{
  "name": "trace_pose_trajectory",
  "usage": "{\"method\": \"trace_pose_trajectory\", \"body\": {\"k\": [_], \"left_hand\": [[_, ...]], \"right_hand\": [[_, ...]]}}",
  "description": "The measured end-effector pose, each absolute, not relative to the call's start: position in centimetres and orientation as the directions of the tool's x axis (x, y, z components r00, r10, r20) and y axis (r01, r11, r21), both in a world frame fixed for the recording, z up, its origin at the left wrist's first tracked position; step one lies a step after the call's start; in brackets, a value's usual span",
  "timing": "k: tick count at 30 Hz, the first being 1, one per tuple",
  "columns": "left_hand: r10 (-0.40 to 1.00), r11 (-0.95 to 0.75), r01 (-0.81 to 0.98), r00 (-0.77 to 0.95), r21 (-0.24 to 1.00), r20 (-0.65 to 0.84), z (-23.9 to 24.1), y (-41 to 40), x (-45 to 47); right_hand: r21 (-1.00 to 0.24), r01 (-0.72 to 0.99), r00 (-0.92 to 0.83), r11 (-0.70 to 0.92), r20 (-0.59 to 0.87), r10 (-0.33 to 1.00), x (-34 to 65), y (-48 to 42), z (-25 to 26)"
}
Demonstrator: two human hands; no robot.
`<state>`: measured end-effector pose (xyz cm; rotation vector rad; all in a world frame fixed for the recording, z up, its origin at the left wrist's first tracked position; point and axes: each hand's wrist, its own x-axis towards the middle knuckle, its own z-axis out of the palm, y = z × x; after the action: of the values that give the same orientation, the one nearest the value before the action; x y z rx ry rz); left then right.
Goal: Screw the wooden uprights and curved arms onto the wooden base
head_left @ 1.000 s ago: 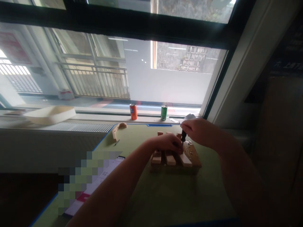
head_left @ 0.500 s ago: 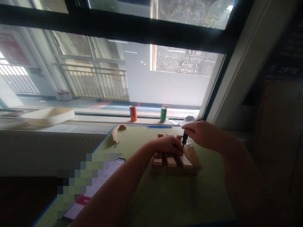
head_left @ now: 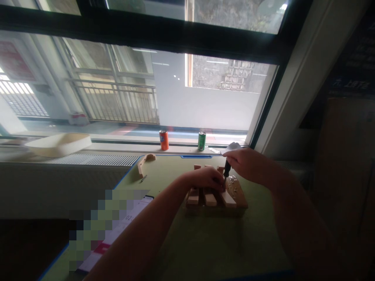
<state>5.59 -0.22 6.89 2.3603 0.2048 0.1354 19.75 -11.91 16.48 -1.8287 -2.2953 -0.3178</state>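
Note:
My right hand is closed around the black handle of a screwdriver, which points down with a slight tilt. The shaft's tip meets a pale wooden piece. Beside the tip, my left hand rests over the wooden pieces with its fingers pinched together; what they hold is hidden. Two more pale pieces, a middle one and a left one, stick out under my left hand. These pieces lie on a brown wooden board. Several small shiny screws lie on its right part.
A curved wooden piece and a small metal bit lie at the table's far left. A phone lies near my left forearm. An orange can, a green can and a cream tray stand along the window.
Both hands stay at the same wooden piece, with the screwdriver still upright in my right hand. The whole view has shifted very slightly.

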Motion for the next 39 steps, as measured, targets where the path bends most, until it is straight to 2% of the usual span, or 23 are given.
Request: {"method": "trace_pose_trajectory", "body": {"k": [6, 12, 16, 22, 26, 32, 35, 39], "left_hand": [[0.196, -0.673, 0.127, 0.98, 0.729, 0.011, 7.1, -0.3, 5.4], [0.176, -0.677, 0.104, 0.984, 0.728, 0.023, 6.9, -0.3, 5.5], [0.171, -0.688, 0.085, 0.984, 0.72, 0.048, 6.8, -0.2, 5.6], [0.141, -0.705, 0.057, 0.988, 0.707, 0.06, 7.1, -0.3, 5.4], [0.134, -0.696, 0.051, 0.989, 0.716, 0.06, 6.9, -0.1, 5.4], [0.16, -0.69, 0.081, 0.986, 0.719, 0.043, 6.8, 0.0, 5.5], [0.192, -0.642, 0.132, 0.981, 0.756, -0.008, 7.0, -0.2, 5.3], [0.253, -0.527, 0.138, 0.967, 0.838, 0.0, 7.0, -0.4, 5.2]], "right_hand": [[0.124, 0.986, -0.148, 0.114, 0.309, 0.939, 19.9, -11.4, 16.5], [0.043, 0.983, -0.185, 0.181, 0.33, 0.926, 19.1, -11.5, 16.1], [0.069, 0.977, -0.213, 0.202, 0.315, 0.925, 18.7, -12.0, 16.3], [0.156, 0.987, -0.095, 0.046, 0.32, 0.943, 18.9, -11.9, 16.5], [0.118, 0.992, -0.079, 0.04, 0.346, 0.935, 19.1, -11.5, 16.2], [-0.012, 0.96, -0.265, 0.281, 0.301, 0.916, 20.0, -12.0, 16.8], [0.04, 0.97, -0.24, 0.239, 0.293, 0.925, 20.4, -12.1, 17.1], [0.142, 0.982, -0.159, 0.121, 0.301, 0.94, 20.1, -11.3, 16.7]]}}
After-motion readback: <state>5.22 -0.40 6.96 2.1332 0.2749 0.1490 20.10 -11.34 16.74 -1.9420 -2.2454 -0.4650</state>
